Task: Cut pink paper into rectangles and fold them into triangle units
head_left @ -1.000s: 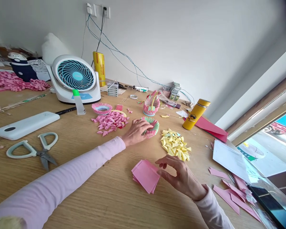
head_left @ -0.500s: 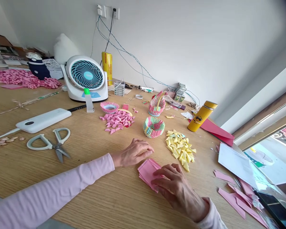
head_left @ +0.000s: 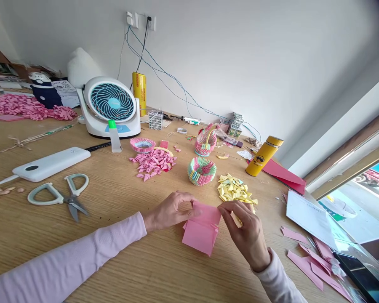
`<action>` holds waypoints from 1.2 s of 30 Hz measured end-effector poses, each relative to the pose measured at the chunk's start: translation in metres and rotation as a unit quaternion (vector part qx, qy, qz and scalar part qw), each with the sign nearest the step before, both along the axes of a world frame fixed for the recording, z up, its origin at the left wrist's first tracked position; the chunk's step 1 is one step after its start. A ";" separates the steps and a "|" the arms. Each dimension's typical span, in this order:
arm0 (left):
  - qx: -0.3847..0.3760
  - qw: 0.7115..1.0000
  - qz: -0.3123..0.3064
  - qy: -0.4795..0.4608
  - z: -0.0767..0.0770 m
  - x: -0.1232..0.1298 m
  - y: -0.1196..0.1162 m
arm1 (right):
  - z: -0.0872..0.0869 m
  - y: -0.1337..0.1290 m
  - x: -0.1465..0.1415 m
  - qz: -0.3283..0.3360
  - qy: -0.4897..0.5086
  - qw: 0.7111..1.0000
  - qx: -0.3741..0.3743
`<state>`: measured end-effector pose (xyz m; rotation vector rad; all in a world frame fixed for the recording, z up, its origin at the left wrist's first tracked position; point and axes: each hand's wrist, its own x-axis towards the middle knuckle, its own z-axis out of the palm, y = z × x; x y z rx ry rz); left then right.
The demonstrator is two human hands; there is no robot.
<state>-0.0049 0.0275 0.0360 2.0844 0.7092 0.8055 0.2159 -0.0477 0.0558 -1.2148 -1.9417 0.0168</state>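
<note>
— Two hands, what are they on?
— Both meet at lower centre of the frame on a pink sheet [head_left: 207, 213]. Left hand [head_left: 167, 210] pinches its left edge, fingers closed on the paper; right hand [head_left: 246, 227] pinches its right corner the same way. The sheet is lifted just above a pink stack [head_left: 198, 237] on the table [head_left: 129, 261].
— And from the left?
— Scissors [head_left: 61, 194] at left, power bank [head_left: 50, 163] above them, fan [head_left: 109, 105] upper left. Pink pieces [head_left: 154, 162], a paper bowl [head_left: 202, 170], yellow pieces [head_left: 235, 189] just beyond the right hand, then a yellow flask [head_left: 263, 155].
</note>
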 end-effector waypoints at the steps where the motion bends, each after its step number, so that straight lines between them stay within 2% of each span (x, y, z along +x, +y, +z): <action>1: -0.023 1.000 0.010 -0.016 -0.001 0.002 0.001 | 0.000 0.003 -0.002 -0.010 0.030 0.999 -0.028; 4: -0.097 0.993 0.023 -0.065 0.000 0.007 0.001 | -0.005 0.009 -0.007 -0.001 0.132 0.981 -0.143; 8: -0.162 0.979 0.014 -0.123 0.007 0.008 -0.002 | -0.014 0.015 -0.013 0.065 0.259 0.928 -0.259; 13: -0.241 0.957 -0.029 -0.156 0.007 0.006 -0.006 | -0.017 0.016 -0.018 0.128 0.405 0.854 -0.299; 17: -0.248 0.949 -0.038 -0.189 0.003 0.003 -0.007 | -0.021 0.014 -0.016 0.136 0.446 0.833 -0.299; 21: -0.249 0.945 -0.059 -0.205 0.005 0.000 -0.011 | -0.025 0.013 -0.014 0.147 0.460 0.826 -0.292; 24: -0.257 0.937 -0.072 -0.225 0.007 0.000 -0.012 | -0.026 0.012 -0.013 0.163 0.445 0.832 -0.287; 30: -0.261 0.937 -0.078 -0.218 0.008 0.001 -0.012 | -0.025 0.012 -0.007 0.170 0.344 0.893 -0.237; 32: -0.267 0.938 -0.068 -0.208 0.009 0.001 -0.012 | -0.023 0.011 -0.006 0.170 0.325 0.902 -0.228; 34: -0.276 0.940 -0.056 -0.191 0.010 0.000 -0.012 | -0.021 0.012 -0.008 0.166 0.331 0.899 -0.235; 36: -0.284 0.942 -0.050 -0.171 0.011 0.000 -0.012 | -0.019 0.012 -0.011 0.157 0.359 0.883 -0.258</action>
